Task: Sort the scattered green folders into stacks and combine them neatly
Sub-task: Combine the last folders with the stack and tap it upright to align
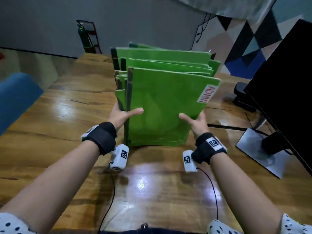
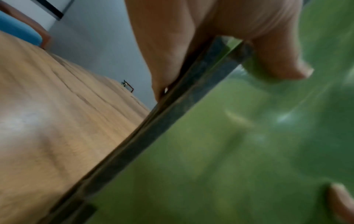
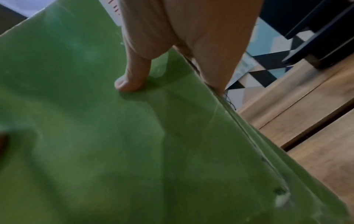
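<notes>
A thick bundle of green folders (image 1: pixel 160 105) is held upright above the wooden table (image 1: pixel 70 102), its front cover facing me with a white "ADMIN" label (image 1: pixel 208 94) at the upper right. My left hand (image 1: pixel 121 115) grips the bundle's left, dark-spined edge (image 2: pixel 172 121), thumb across the front cover and fingers behind. My right hand (image 1: pixel 195 120) grips the right edge, thumb (image 3: pixel 132 75) pressed on the green cover (image 3: pixel 95 136), fingers behind and hidden. Several more green folders (image 1: pixel 165 56) fan out unevenly behind the front one.
A black monitor (image 1: pixel 283 88) on a grey stand base (image 1: pixel 263 156) stands at the right. A dark object (image 1: pixel 243 97) lies behind it. A blue chair (image 1: pixel 15 97) is at the left edge. Thin black cables (image 1: pixel 212 188) run over the near tabletop.
</notes>
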### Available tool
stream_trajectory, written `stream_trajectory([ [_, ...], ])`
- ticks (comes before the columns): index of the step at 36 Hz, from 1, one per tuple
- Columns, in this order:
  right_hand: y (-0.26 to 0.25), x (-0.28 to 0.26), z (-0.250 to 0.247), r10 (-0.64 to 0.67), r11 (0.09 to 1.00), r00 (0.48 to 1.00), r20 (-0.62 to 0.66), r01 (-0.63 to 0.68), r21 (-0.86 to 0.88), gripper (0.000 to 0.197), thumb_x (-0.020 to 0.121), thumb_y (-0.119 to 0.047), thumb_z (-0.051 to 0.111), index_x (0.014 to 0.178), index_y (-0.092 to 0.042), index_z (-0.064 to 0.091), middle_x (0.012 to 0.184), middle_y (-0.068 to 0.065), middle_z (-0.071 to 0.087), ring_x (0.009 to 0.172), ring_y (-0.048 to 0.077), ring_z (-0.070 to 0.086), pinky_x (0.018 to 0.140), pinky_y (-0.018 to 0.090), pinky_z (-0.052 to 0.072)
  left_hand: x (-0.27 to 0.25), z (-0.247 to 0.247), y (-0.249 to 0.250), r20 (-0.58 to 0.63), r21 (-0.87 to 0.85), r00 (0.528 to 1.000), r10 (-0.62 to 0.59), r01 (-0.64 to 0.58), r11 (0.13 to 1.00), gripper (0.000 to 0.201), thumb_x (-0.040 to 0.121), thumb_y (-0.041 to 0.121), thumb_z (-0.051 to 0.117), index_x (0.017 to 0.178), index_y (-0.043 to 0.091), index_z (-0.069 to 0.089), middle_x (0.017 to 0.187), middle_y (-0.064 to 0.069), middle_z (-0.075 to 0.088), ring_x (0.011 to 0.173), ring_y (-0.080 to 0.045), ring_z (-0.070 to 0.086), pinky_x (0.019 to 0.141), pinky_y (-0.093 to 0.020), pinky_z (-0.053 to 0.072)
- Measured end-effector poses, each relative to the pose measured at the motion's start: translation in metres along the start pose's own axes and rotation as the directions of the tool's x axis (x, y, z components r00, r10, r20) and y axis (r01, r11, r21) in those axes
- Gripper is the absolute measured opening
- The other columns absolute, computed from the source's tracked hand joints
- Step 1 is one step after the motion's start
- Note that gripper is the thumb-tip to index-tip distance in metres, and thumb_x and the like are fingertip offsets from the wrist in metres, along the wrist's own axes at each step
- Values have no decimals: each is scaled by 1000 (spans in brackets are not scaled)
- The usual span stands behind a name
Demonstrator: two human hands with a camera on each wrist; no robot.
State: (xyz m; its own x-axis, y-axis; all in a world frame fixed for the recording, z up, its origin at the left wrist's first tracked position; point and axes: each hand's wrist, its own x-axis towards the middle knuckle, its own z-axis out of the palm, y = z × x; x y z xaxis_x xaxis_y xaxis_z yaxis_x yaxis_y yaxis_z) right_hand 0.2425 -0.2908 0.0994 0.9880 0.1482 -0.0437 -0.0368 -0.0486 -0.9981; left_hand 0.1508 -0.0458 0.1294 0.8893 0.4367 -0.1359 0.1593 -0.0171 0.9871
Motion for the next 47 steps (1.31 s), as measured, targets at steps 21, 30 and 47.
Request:
stream_trajectory([
  [21,-101,26,11,-334,942,938,-90,335,7,32,81,-50,58,93,-22,50,81,-11,52,70,0,50,68,22,42,15,8,45,-132,-77,950,283,-294,953,57,63,29,75,111,15,47,96,4,59,90,-15,57,93,-39,48],
  [30,-73,33,15,-130,985,977,-171,108,-131,27,90,-17,32,79,-20,56,112,4,56,99,17,51,91,30,40,19,8,68,-134,-182,982,130,-154,971,27,89,28,62,113,15,57,97,6,62,90,-12,57,84,-29,46],
  [47,-123,46,12,-199,980,978,-64,199,-11,55,70,-59,54,101,-15,62,119,16,62,114,34,56,101,52,42,15,8,68,-129,-122,976,173,-189,974,46,85,-13,40,115,20,50,112,-3,59,103,-21,54,102,-42,42],
])
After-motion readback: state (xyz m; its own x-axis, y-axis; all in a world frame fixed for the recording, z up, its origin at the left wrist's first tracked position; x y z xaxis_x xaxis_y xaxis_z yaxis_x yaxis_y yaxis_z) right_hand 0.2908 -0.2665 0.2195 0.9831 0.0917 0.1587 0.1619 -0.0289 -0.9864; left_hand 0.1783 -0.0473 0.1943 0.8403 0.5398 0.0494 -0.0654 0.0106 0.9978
